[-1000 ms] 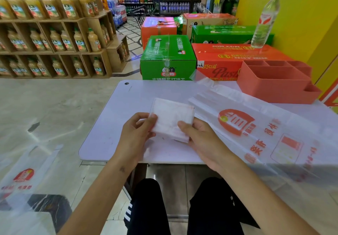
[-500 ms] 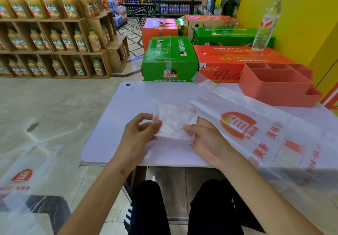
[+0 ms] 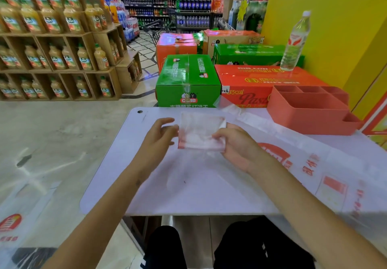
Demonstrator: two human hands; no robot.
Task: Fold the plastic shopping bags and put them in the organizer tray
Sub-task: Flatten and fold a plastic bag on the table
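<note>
Head view, looking down over a white table (image 3: 146,185) with rounded near corners. Folded plastic bag (image 3: 201,133), a small square packet, lifted just above the tabletop near the far middle. Right hand (image 3: 236,145) pinching its right edge, thumb on top, fingers curled under. Left hand (image 3: 158,141) just beside the packet's left edge, fingers loosely curled; touching or apart, cannot tell through the blur. Unfolded bags (image 3: 314,168) with red print spread flat over the right half of the table, running off the near right edge. Organizer tray (image 3: 310,113), salmon-red with several compartments, standing at the far right corner, well apart from the packet, open tops facing up. Bare tabletop between the hands and the near edge, and along the left side. Beyond the far edge, a green carton (image 3: 188,80) and a red carton (image 3: 251,84) close against the table. Water bottle (image 3: 295,42) upright on the red carton. Another printed bag (image 3: 12,226) on the floor at the near left.
</note>
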